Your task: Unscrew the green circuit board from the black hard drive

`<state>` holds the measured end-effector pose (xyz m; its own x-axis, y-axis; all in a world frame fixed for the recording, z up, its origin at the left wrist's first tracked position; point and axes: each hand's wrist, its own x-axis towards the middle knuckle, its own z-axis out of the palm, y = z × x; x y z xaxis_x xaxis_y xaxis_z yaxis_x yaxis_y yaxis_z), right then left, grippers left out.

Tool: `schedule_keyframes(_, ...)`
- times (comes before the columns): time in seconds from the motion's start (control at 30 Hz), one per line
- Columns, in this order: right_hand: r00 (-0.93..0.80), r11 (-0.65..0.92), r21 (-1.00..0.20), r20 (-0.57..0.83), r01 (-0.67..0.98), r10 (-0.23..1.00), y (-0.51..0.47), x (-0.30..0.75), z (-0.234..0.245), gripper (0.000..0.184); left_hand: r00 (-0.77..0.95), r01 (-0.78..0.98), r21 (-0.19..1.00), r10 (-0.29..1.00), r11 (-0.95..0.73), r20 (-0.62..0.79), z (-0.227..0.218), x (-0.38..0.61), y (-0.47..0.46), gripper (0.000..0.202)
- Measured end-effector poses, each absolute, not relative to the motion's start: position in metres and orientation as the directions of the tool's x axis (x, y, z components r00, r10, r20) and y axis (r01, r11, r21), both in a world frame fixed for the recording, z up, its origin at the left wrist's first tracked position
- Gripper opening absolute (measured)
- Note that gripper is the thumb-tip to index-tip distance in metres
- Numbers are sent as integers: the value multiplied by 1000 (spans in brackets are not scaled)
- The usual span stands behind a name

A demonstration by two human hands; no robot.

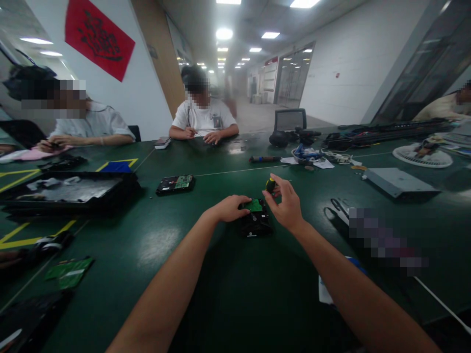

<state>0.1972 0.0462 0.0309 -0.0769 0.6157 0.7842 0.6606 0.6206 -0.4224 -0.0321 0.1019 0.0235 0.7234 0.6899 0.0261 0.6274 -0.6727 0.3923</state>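
A black hard drive (256, 227) with a green circuit board lies on the table in front of me. My left hand (232, 208) grips its left side, with the fingers at the green board. Above the drive's upper right corner, my right hand (285, 198) pinches a small screwdriver (271, 185) by its yellow and black handle. The screwdriver's shaft is hard to make out, so I cannot tell whether its tip touches the drive. Farther left on the table lies another hard drive (175, 184), its circuit board facing up.
Black trays (125, 189) stand at left, above a loose green circuit board (71, 271). A grey metal box (401, 182) and a white fan-like disc (422, 156) sit at right. Across the green table (162, 240), a person (204, 117) works; another person (91, 122) sits at left.
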Motion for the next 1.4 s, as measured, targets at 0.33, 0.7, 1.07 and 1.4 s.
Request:
schedule_keyframes(0.33, -74, 616, -427, 780, 662, 621, 44, 197, 31, 55, 699, 658, 366, 714, -658, 28, 21, -32, 102, 64)
schedule_keyframes(0.7, -94, 638, -400, 796, 658, 597, 45, 197, 29, 56, 726, 631, 360, 686, -688, 38, 19, -31, 103, 62)
schedule_keyframes(1.07, -91, 640, -415, 791, 646, 605, 45, 199, 31, 55, 718, 650, 342, 696, -678, 15, 23, -28, 100, 61)
schedule_keyframes(1.4, -91, 650, -429, 789, 627, 608, 43, 197, 34, 51, 702, 671, 331, 712, -663, 4, 28, -23, 96, 59)
